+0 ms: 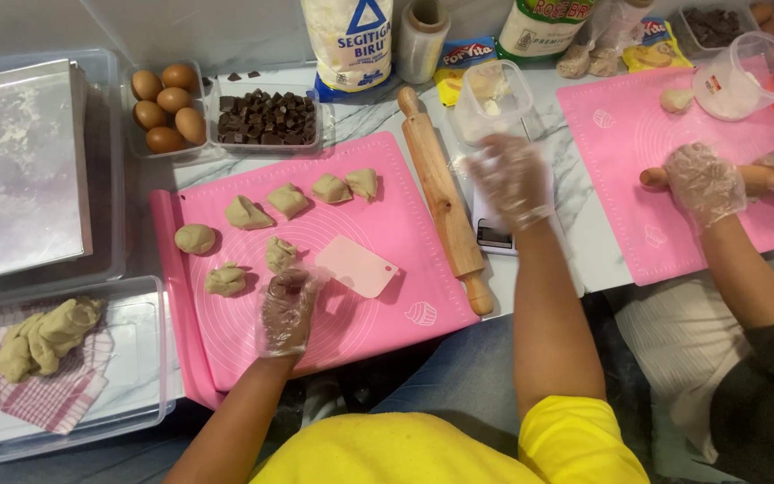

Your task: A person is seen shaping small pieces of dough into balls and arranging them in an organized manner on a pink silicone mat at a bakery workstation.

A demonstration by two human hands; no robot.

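Observation:
My left hand [286, 309], in a clear plastic glove, is closed around a small lump of beige dough over the pink silicone mat [405, 233]. Several beige dough pieces [287, 199] lie on the mat's far and left parts, and a pink plastic scraper [357, 265] lies just right of that hand. My right hand [512, 179], also gloved and blurred, hovers with fingers spread above a small white kitchen scale [494, 235], near a clear plastic cup [490, 100]. A wooden rolling pin [443, 199] lies between the mat and the scale.
A tray of eggs [167, 108] and a tray of chocolate chunks [266, 116] stand at the back. A dough mass on a checked cloth [42, 336] sits in a clear tub at left. At right, another person's gloved hands [705, 184] roll a pin on a second pink mat [638, 143].

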